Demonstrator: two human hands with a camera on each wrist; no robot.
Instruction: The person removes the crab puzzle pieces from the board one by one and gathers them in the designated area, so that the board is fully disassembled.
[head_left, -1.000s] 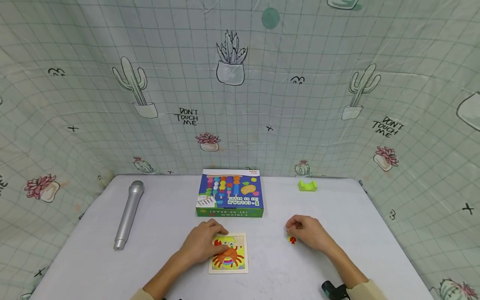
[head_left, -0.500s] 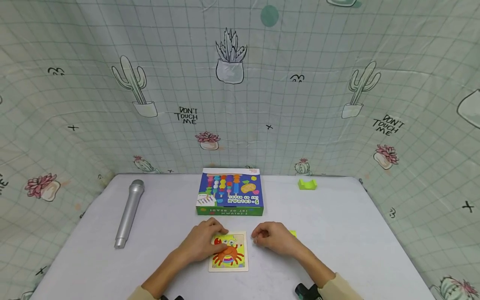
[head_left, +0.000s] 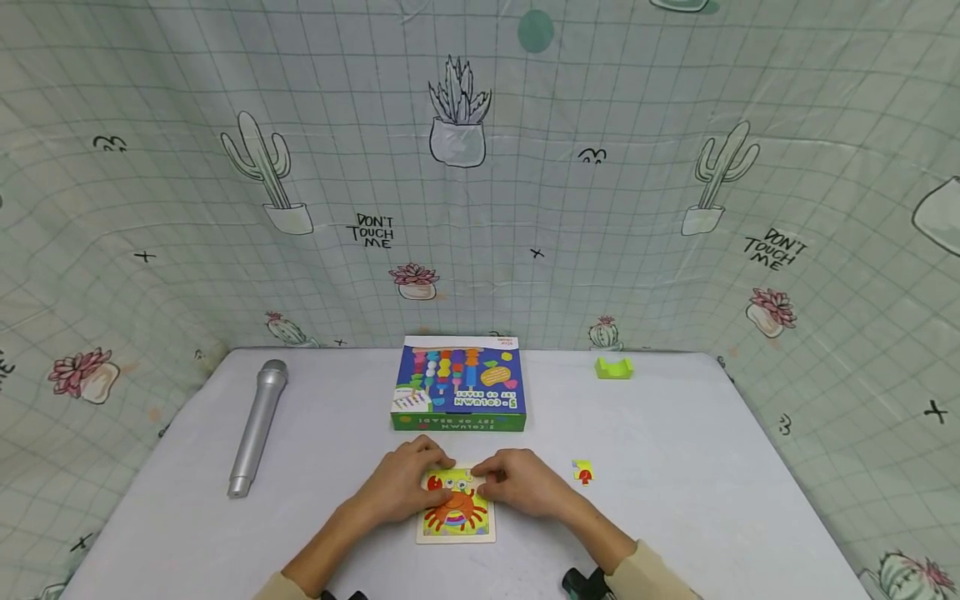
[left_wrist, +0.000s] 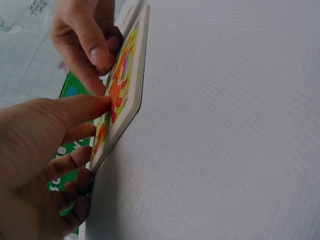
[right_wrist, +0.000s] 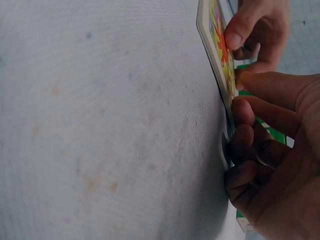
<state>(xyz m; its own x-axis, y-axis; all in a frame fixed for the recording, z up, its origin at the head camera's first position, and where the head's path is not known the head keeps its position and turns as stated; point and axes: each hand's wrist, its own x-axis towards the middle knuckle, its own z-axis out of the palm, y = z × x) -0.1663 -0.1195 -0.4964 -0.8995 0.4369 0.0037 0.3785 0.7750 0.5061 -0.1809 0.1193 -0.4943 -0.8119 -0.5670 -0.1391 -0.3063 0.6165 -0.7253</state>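
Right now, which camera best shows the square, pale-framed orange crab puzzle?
The head view: the crab puzzle shows its picture from above, though the left hand and right hand cover parts. The left wrist view shows it slanted, partly hidden; the right wrist view, only a narrow slanted strip.

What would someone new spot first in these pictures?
Probably the bright crab puzzle, low in the middle, with the left hand and right hand at its sides. Next might come the colourful box behind it and the loose puzzle piece to the right.
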